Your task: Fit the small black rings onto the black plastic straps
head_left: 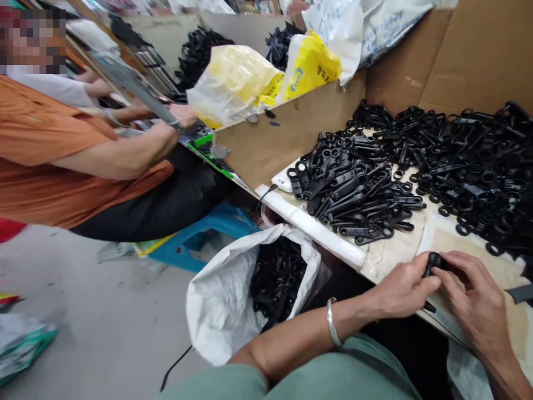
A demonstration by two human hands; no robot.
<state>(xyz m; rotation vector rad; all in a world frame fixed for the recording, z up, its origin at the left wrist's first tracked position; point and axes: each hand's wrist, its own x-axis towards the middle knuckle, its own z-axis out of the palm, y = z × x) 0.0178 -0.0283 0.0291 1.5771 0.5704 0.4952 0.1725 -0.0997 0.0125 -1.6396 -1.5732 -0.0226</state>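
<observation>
From the head view: much left to do, by the look of it, with a large heap of black plastic parts (416, 172) spread over the worktop (387, 255), against a white sack (216, 300) on the floor below, open and part-filled with similar black pieces. Left hand (402, 289) and right hand (478, 300) together at the near edge of the worktop, fingers closed round one small black part (433, 262), pinched between both thumbs and forefingers. Left forearm across the lap, a silver bangle (332, 322) on the wrist. At left, a co-worker in an orange shirt (41, 150), well apart.
</observation>
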